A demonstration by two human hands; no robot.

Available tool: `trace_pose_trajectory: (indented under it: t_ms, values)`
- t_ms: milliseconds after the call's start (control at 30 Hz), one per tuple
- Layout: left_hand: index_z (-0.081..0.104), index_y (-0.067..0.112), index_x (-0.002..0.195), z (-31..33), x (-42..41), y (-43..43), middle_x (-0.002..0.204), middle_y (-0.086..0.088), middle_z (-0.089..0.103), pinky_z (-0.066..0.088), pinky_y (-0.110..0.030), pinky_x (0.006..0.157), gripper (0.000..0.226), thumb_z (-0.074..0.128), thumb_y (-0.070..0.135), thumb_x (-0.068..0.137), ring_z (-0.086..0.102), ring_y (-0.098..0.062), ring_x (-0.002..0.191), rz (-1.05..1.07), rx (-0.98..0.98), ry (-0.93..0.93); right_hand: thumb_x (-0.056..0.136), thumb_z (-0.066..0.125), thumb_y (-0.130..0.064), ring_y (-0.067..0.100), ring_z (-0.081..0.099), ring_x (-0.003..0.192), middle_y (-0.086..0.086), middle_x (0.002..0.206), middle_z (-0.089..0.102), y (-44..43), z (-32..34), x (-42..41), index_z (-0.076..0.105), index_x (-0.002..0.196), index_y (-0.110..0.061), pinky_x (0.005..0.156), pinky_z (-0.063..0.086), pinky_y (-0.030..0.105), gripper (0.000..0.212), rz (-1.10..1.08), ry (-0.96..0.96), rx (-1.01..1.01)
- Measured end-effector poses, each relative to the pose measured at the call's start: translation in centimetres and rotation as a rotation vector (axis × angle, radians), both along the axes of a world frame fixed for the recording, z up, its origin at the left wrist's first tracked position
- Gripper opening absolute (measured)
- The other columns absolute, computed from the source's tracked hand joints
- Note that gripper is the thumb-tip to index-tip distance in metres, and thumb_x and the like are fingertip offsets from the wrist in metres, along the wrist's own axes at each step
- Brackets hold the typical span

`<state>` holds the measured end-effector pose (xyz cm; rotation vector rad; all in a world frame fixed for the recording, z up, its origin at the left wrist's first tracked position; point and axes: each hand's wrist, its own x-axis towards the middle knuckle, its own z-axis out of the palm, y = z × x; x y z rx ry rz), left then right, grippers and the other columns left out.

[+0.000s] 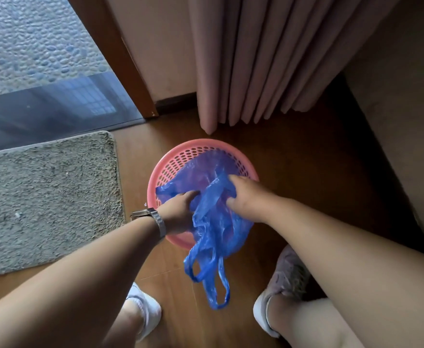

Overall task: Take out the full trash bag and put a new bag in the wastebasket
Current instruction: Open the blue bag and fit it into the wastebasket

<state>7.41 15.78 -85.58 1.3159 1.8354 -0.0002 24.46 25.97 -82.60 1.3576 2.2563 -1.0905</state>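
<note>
A round pink perforated wastebasket (178,156) stands on the wooden floor just in front of my feet. A thin blue plastic bag (213,229) lies partly inside it, spread over the far inner wall, while its two handle loops hang out over the near rim. My left hand (178,212), with a metal watch on the wrist, grips the bag's left side inside the basket. My right hand (243,197) clutches the bag's right side at the basket's right rim. The basket's bottom is hidden by the bag.
A grey shaggy mat (45,197) lies to the left. Pink curtains (268,71) hang right behind the basket. A glass door with a brown frame (120,59) is at the back left. A dark piece of furniture (406,121) borders the right. My shoes (143,312) stand near the basket.
</note>
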Motion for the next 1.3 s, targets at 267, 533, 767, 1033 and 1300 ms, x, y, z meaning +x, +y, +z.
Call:
trace_pose_trajectory:
  t_ms: [267,533,767,1033,1300]
  values:
    - [0.067,0.024,0.108,2.6,-1.3,0.7,0.111,-0.002,0.069,0.046,-0.026,0.076,0.020,0.056,0.035,0.094,0.063,-0.018,0.094,0.215,0.218,-0.008,0.085,0.060,-0.026,0.020,0.061,0.097,-0.001,0.119,0.056,0.2,-0.1,0.2,0.046,0.126,-0.030,0.080,0.057,0.039,0.044,-0.123,0.048,-0.136]
    - [0.056,0.030,0.085,9.0,1.0,-0.6,0.069,0.005,0.067,0.044,-0.020,0.041,0.036,0.063,0.064,0.072,0.064,-0.008,0.053,0.117,-0.177,-0.136,0.080,0.062,-0.025,0.019,0.060,0.087,0.001,0.115,0.055,-0.7,4.2,0.3,0.042,0.124,-0.028,0.070,0.056,0.035,0.049,0.007,0.035,0.011]
    - [0.058,0.016,0.089,9.7,0.2,-2.9,0.085,-0.009,0.064,0.048,-0.034,0.062,0.011,0.048,0.013,0.085,0.060,-0.032,0.075,-0.107,0.138,0.356,0.076,0.066,-0.034,0.022,0.061,0.074,0.006,0.096,0.062,-4.2,6.9,1.8,0.050,0.109,-0.014,0.059,0.052,0.029,0.043,0.223,-0.301,-0.019]
    - [0.053,0.022,0.100,6.9,-3.3,-3.7,0.093,-0.008,0.065,0.032,-0.032,0.054,0.019,0.043,0.013,0.087,0.062,-0.034,0.070,0.078,0.418,0.578,0.081,0.056,-0.020,0.030,0.064,0.094,0.009,0.104,0.065,-2.1,6.5,2.8,0.059,0.101,-0.017,0.069,0.046,0.029,0.021,0.205,-0.303,0.171]
    - [0.055,0.016,0.107,2.8,-5.7,-2.5,0.095,-0.011,0.066,0.037,-0.033,0.053,0.021,0.047,0.016,0.087,0.066,-0.037,0.077,-0.094,0.345,0.622,0.088,0.056,-0.024,0.027,0.063,0.092,0.005,0.109,0.064,1.0,1.7,4.6,0.056,0.111,-0.020,0.066,0.043,0.030,0.023,0.184,-0.243,0.316]
